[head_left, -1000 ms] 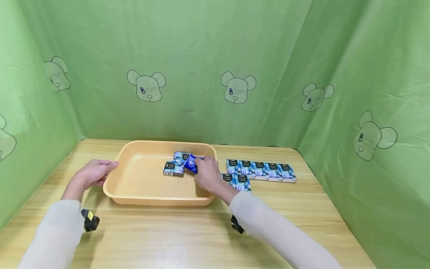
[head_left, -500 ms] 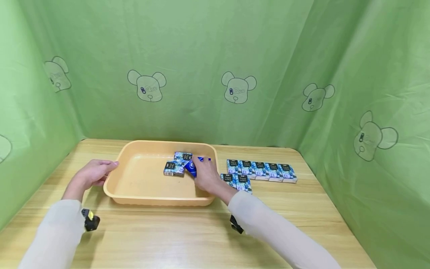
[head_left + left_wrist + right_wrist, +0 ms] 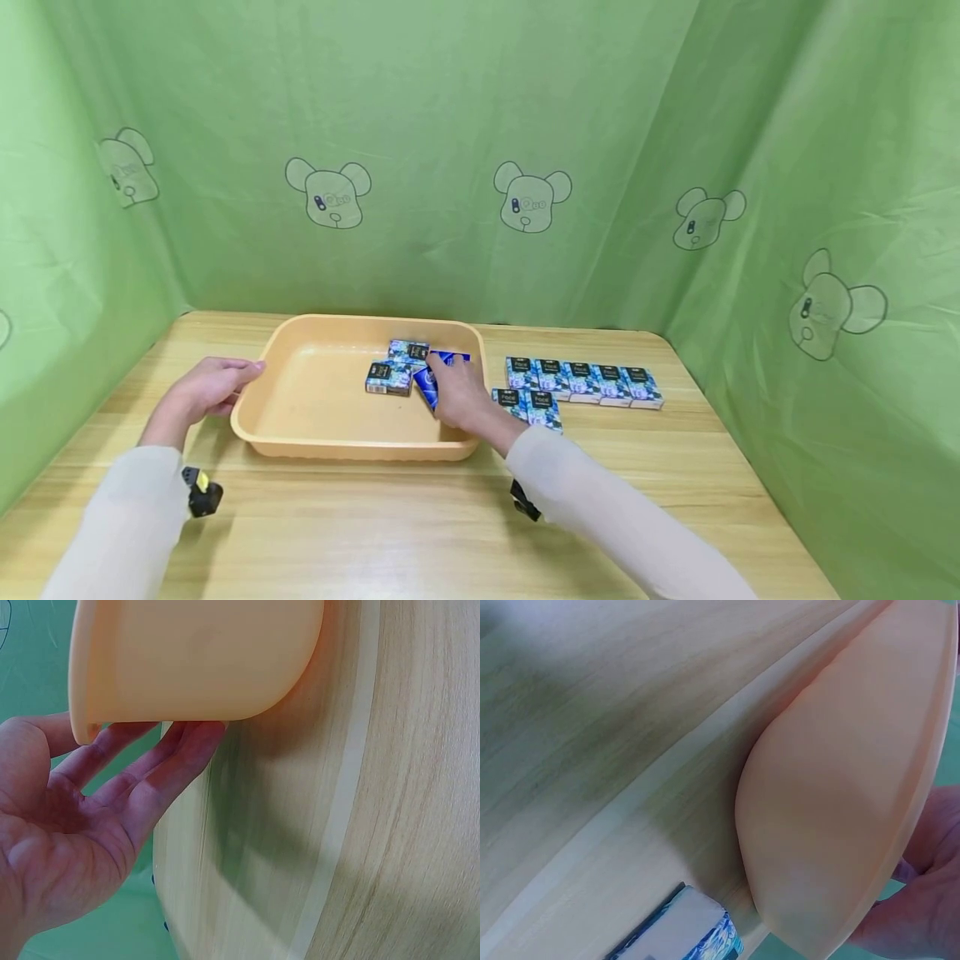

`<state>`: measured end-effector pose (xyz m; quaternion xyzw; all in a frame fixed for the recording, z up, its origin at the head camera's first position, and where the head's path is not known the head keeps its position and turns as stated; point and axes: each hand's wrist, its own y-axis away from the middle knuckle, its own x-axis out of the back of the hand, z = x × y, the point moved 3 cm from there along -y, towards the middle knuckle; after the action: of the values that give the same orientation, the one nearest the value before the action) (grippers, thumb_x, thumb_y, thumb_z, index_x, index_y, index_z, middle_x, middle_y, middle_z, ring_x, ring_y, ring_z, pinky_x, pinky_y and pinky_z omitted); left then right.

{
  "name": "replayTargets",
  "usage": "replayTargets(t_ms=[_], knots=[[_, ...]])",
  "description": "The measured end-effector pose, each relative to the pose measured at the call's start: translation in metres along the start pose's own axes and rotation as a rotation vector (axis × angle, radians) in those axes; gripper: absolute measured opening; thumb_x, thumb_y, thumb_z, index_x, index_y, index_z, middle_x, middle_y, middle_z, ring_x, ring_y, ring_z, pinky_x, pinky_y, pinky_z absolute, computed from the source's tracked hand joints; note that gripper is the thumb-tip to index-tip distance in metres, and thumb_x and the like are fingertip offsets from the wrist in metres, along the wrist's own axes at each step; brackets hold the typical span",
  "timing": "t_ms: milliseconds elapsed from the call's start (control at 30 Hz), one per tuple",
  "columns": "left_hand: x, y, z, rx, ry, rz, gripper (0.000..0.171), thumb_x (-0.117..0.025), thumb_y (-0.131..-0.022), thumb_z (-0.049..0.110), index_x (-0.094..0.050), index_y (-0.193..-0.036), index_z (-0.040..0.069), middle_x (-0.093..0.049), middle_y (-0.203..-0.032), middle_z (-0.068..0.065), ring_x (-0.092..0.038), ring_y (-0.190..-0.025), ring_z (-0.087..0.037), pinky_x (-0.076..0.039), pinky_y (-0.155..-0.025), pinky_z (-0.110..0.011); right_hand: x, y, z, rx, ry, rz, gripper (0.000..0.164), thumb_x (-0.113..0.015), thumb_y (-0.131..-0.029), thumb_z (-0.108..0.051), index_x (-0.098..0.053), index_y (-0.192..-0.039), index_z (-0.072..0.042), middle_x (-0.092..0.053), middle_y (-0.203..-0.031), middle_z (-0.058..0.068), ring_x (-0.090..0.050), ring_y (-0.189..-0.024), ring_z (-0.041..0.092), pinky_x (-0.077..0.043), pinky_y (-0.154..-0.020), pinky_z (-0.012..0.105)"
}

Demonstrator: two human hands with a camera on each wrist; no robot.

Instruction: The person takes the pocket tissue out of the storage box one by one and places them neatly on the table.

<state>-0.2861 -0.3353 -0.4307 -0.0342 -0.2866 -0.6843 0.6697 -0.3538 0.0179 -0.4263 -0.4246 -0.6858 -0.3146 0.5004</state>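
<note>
An orange-yellow tray [image 3: 330,417] stands on the table. My left hand [image 3: 212,385] grips its left rim, thumb over the edge; in the left wrist view the fingers [image 3: 176,769] lie against the outer wall. Inside the tray's right end, my right hand [image 3: 463,393] pinches a dark blue packet [image 3: 426,388]. More blue [image 3: 454,357] shows beyond the fingers; whether it is a second packet I cannot tell. Left of it lie two small flower-printed boxes, one nearer [image 3: 388,377] and one farther [image 3: 408,350]. In the right wrist view the tray wall hides most of the right hand [image 3: 922,900].
Right of the tray, a row of several matching boxes [image 3: 582,382] lies on the table [image 3: 360,533]. Two more boxes [image 3: 542,408] sit in front, close to the tray's right side. A green curtain [image 3: 427,250] encloses the back and sides.
The blue packet under my right hand has turned and shifted slightly toward me inside the tray. My right fingers have moved a little with it. The left hand and tray stay put.
</note>
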Motion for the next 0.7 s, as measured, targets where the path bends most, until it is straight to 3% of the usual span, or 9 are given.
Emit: replayTargets(t_ms=[233,400,633,700], knots=[[0.0005,-0.0007,-0.0003,0.0,-0.007,0.001,0.07,-0.044,-0.109,0.036,-0.024,-0.152,-0.015,-0.07,-0.113,-0.015,-0.068,-0.081,-0.009,-0.061,-0.073,-0.03,0.001,0.002,-0.0024,-0.016,0.02,-0.004,0.09,-0.087,-0.069,-0.003,-0.044,-0.147,-0.013,-0.053,-0.138,0.026,-0.054,-0.124,0.041,-0.053,-0.1,0.049],[0.0004,0.0002,0.0017,-0.001,-0.015,0.008,0.07,-0.045,-0.108,0.036,-0.024,-0.153,-0.015,-0.07,-0.112,-0.014,-0.067,-0.08,-0.009,-0.061,-0.072,-0.03,0.0012,0.0064,-0.004,-0.045,-0.019,-0.069,0.095,-0.09,-0.068,-0.007,-0.04,-0.149,-0.005,-0.05,-0.144,0.027,-0.051,-0.131,0.041,-0.049,-0.107,0.051],[0.0001,-0.0001,0.0007,0.001,-0.027,0.01,0.069,-0.044,-0.109,0.036,-0.026,-0.152,-0.015,-0.07,-0.105,-0.009,-0.066,-0.079,-0.008,-0.06,-0.07,-0.029,0.0019,0.0074,-0.004,-0.114,-0.038,-0.161,0.097,-0.096,-0.065,-0.016,-0.044,-0.146,0.0,-0.053,-0.143,0.025,-0.056,-0.124,0.038,-0.057,-0.094,0.042],[0.0002,-0.0005,0.0004,0.002,-0.025,0.013,0.069,-0.044,-0.109,0.036,-0.026,-0.152,-0.014,-0.07,-0.108,-0.011,-0.067,-0.079,-0.009,-0.061,-0.07,-0.029,0.0029,0.0071,-0.0039,-0.122,-0.017,-0.172,0.097,-0.096,-0.066,-0.018,-0.044,-0.147,0.0,-0.048,-0.148,0.025,-0.051,-0.13,0.039,-0.055,-0.1,0.043]])
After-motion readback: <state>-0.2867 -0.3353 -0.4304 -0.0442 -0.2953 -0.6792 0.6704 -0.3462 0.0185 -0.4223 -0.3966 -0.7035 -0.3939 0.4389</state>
